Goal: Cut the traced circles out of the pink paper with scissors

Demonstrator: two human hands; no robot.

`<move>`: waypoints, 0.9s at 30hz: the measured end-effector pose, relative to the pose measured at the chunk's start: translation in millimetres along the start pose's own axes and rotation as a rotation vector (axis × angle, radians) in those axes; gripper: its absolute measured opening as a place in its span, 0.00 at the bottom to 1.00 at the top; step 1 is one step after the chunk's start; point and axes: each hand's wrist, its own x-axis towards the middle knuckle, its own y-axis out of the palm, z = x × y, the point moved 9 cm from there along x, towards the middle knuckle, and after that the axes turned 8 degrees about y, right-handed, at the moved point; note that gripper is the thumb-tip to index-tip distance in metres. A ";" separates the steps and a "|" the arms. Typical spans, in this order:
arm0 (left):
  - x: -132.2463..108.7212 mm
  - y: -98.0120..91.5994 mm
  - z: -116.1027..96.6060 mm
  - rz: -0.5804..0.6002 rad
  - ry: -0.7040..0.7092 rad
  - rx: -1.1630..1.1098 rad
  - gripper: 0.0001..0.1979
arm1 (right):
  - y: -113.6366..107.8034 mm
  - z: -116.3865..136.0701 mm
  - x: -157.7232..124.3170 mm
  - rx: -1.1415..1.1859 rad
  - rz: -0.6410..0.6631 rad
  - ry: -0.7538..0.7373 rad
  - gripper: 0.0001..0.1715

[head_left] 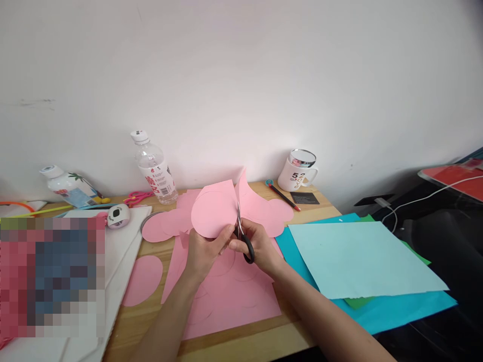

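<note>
My left hand (pixel 206 249) pinches the lower edge of a piece of pink paper (pixel 214 208) with a rounded outline, held up above the table. In my right hand (pixel 258 246) is a pair of black-handled scissors (pixel 248 249), blades pointing up and away along the right side of the paper. A curled flap of pink paper (pixel 249 198) stands up to the right of the blades. Below both hands lies a pink sheet (pixel 234 311) marked with faint curved lines. Cut pink rounds lie around, one pink oval (pixel 143 280) at the left.
A clear water bottle (pixel 156 173), pink scissors (pixel 138 197) and a white hand-held device (pixel 118 216) stand or lie left. A white mug (pixel 298 171), a pencil (pixel 283 195) and a dark card (pixel 305 198) are at the back right. Light blue paper (pixel 362 259) tops coloured sheets at right.
</note>
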 end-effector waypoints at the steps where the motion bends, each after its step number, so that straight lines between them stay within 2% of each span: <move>1: 0.2 -0.1 -0.4 0.001 0.001 -0.002 0.17 | 0.3 0.6 0.0 -0.003 0.001 0.001 0.24; 8: 1.1 0.0 -4.5 0.002 -0.004 -0.021 0.16 | 3.0 6.0 0.0 -0.005 0.004 -0.009 0.25; 27: 2.7 -0.5 -3.5 -0.002 0.032 -0.054 0.18 | -3.1 -4.4 -0.4 -0.025 -0.018 0.078 0.24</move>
